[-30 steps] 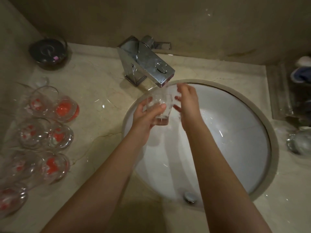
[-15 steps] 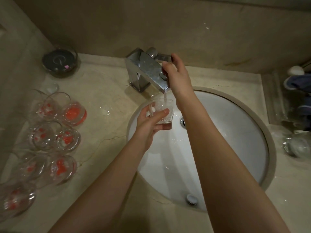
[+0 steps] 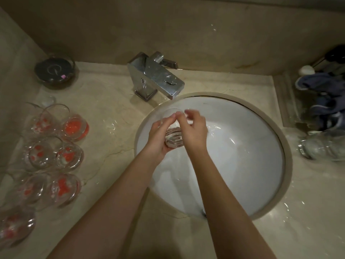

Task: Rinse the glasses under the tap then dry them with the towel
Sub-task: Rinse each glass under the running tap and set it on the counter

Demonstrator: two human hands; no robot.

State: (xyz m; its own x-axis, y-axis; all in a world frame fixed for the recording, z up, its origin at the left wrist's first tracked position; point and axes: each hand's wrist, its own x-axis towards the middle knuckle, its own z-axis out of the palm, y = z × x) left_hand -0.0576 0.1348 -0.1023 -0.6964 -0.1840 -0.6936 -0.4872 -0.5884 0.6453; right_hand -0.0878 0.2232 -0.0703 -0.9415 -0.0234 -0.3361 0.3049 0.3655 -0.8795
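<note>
Glasses (image 3: 56, 146) crowding counter's left; tap (image 3: 155, 75) over basin's (image 3: 242, 165) back-left rim.

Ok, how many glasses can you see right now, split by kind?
Red-spotted glasses left of the sink: 7
Clear glass held over the sink: 1
Clear glass lying on the right: 1, blurred
Total: 9

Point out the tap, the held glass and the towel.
tap (image 3: 158, 75), head view, top of the spout.
held glass (image 3: 174, 140), head view, its ribbed base.
towel (image 3: 323, 98), head view, a dark blue fold.
</note>
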